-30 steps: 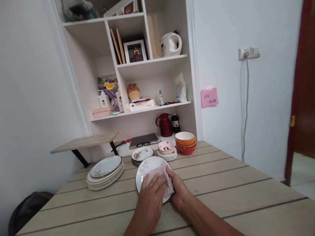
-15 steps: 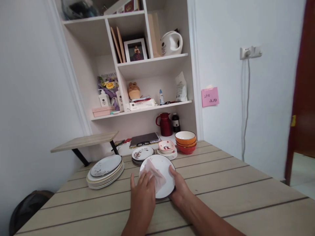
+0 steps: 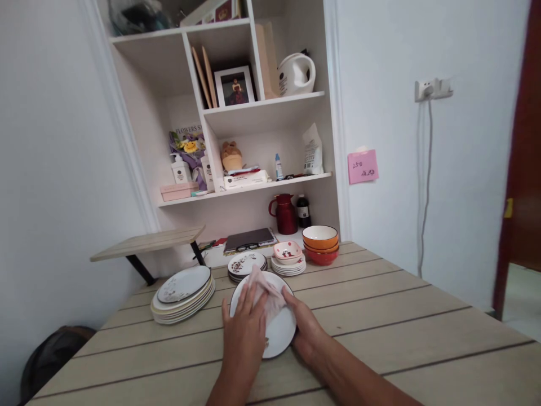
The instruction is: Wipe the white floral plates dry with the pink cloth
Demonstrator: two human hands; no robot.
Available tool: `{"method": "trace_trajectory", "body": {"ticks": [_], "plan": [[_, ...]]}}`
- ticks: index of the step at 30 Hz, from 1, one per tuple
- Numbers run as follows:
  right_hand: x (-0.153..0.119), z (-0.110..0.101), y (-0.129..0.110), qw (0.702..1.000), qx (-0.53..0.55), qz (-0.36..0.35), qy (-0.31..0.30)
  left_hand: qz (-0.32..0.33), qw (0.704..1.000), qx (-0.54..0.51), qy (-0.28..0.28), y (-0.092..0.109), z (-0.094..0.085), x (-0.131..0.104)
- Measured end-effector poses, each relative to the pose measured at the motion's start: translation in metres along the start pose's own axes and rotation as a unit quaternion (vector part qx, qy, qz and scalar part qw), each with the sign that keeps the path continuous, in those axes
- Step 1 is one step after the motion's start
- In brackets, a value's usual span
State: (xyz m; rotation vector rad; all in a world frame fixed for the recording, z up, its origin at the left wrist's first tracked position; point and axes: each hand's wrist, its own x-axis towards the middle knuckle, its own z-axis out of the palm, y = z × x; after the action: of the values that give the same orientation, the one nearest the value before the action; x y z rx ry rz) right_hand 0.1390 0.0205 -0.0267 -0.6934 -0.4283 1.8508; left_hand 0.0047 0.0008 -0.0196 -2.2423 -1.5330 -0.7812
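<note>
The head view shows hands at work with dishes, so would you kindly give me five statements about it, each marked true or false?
1. The right hand grips the edge of the held plate, with the left hand on a cloth over it. True.
2. The cloth is dark blue. False: it is pale pink.
3. The top bowl of the stack is orange. True.
4. That bowl stands to the left of the held plate in the view. False: it stands to the right.
5. A small square dish sits on stacked small plates. True.
</note>
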Motion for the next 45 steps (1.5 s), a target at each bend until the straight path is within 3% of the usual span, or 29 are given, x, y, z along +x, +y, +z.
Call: {"method": "trace_trajectory", "body": {"ticks": [3, 6, 14, 18, 25, 29, 34, 37, 40, 45], "plan": [[0.001, -0.001, -0.002, 0.999, 0.026, -0.003, 0.030, -0.033, 0.999, 0.021, 0.011, -0.004, 0.000, -0.001], [0.004, -0.004, -0.006, 0.997, 0.071, -0.021, 0.032, -0.024, 1.000, 0.017, 0.006, 0.000, -0.001, -0.005], [0.001, -0.006, -0.010, 0.997, 0.072, -0.005, -0.004, 0.146, 0.987, -0.066, -0.020, 0.019, 0.000, -0.010], [-0.002, -0.002, -0.006, 1.000, 0.030, 0.004, 0.004, 0.115, 0.990, -0.062, -0.045, 0.013, 0.000, -0.006], [-0.001, -0.002, -0.002, 0.999, 0.028, -0.020, 0.032, -0.003, 1.000, -0.003, -0.014, -0.006, 0.003, -0.002], [0.000, -0.004, -0.004, 0.998, 0.047, -0.016, 0.029, 0.009, 1.000, -0.023, -0.004, -0.003, 0.001, -0.005], [-0.002, -0.004, -0.008, 0.998, 0.060, -0.009, 0.007, 0.113, 0.991, -0.065, -0.019, 0.011, -0.003, -0.009], [-0.002, -0.003, -0.007, 0.999, 0.046, -0.002, -0.001, 0.134, 0.987, -0.076, -0.037, 0.015, -0.005, -0.008], [-0.003, -0.001, -0.004, 1.000, 0.026, -0.001, 0.004, 0.105, 0.992, -0.052, -0.042, 0.012, -0.005, -0.004], [-0.005, 0.003, 0.001, 1.000, 0.024, -0.003, 0.002, 0.002, 1.000, 0.000, 0.000, 0.001, -0.001, -0.001]]}}
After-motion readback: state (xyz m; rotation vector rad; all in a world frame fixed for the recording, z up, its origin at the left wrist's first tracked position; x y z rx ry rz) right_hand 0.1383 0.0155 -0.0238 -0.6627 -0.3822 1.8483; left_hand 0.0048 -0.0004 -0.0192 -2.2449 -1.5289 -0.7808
